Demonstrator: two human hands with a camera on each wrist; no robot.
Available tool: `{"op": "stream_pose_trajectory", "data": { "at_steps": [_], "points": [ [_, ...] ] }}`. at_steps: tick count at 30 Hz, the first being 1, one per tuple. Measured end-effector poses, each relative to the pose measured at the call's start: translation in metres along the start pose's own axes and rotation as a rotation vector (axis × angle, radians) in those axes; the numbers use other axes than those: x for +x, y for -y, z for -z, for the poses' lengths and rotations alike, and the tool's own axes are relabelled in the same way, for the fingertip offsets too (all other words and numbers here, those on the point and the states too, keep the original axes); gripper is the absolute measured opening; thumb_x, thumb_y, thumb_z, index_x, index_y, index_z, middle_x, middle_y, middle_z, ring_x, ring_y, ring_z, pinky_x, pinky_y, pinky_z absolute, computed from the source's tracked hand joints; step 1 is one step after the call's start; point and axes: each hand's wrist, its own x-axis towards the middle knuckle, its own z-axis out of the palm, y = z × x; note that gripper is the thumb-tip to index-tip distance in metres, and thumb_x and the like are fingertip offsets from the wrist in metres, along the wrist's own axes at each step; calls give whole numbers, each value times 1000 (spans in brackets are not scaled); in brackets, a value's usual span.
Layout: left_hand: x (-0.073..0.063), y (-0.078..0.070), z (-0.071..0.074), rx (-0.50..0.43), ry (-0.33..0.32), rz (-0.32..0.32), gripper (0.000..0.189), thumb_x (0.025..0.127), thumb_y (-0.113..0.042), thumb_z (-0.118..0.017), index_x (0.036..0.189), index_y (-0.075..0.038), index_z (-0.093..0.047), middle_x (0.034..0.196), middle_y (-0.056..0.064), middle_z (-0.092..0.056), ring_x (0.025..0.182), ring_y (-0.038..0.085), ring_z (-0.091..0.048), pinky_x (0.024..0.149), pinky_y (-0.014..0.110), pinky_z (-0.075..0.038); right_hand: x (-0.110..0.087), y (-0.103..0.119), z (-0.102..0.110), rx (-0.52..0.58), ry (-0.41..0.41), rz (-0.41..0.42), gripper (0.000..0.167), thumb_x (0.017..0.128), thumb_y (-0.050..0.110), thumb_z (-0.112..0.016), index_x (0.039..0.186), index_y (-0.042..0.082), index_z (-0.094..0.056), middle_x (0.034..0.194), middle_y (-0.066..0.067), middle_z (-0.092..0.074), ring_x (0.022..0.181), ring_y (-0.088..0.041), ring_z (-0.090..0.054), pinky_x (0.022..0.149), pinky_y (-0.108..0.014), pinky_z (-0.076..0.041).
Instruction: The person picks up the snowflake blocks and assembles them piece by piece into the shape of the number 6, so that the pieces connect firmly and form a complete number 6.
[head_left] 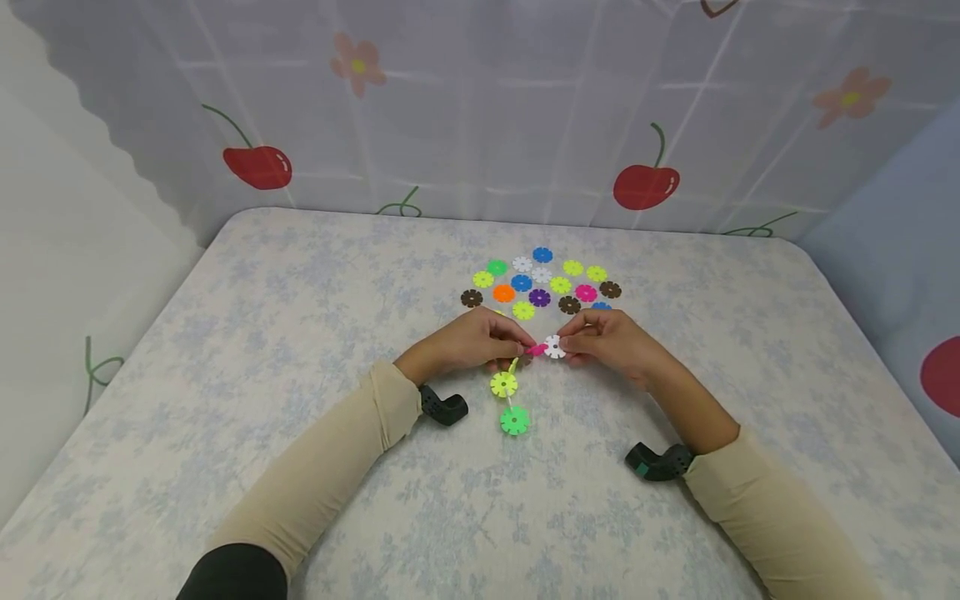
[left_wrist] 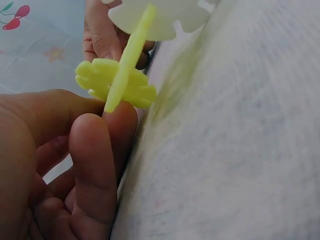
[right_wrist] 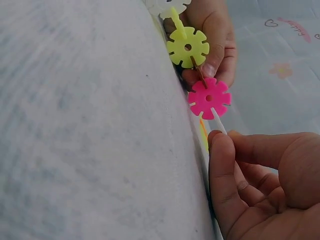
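Near the table's middle, my left hand (head_left: 483, 340) pinches a chain of notched plastic discs by a part mostly hidden behind its fingers. The chain includes a pink disc (right_wrist: 209, 98), an edge-on brown disc (right_wrist: 199, 72), a yellow disc (right_wrist: 188, 47) and, hanging toward me, a green disc (head_left: 514, 421). Between thumb and fingers, my right hand (head_left: 609, 343) pinches a white disc (head_left: 554, 347). In the right wrist view the white disc stands edge-on, its edge at a notch of the pink one; how deep it sits, I cannot tell.
Beyond the hands, loose notched discs lie spread flat, among them an orange disc (head_left: 504, 293), a purple disc (head_left: 539, 297) and a blue disc (head_left: 542, 255). A patterned cloth covers the table (head_left: 300, 333). Behind it hangs a curtain (head_left: 480, 125) printed with cherries.
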Motion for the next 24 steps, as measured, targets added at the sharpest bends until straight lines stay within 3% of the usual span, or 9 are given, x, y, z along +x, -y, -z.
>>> {"op": "stream_pose_trajectory", "data": {
  "at_steps": [11, 24],
  "points": [
    [1, -1, -1, 14, -17, 3, 17, 100, -10, -64, 111, -8, -78, 77, 8, -68, 63, 14, -57, 60, 25, -50, 0, -1, -2, 69, 7, -3, 21, 98, 3, -66, 112, -12, -63, 99, -11, -73, 78, -16, -70, 78, -30, -58],
    [1, -4, -4, 32, -47, 50, 15, 98, -10, -68, 108, -7, -79, 86, 4, -72, 64, 13, -58, 62, 23, -51, -1, 1, -14, 23, -45, 14, 13, 96, -5, -65, 106, -13, -66, 97, -12, -71, 74, -13, -70, 73, -29, -59]
  ]
}}
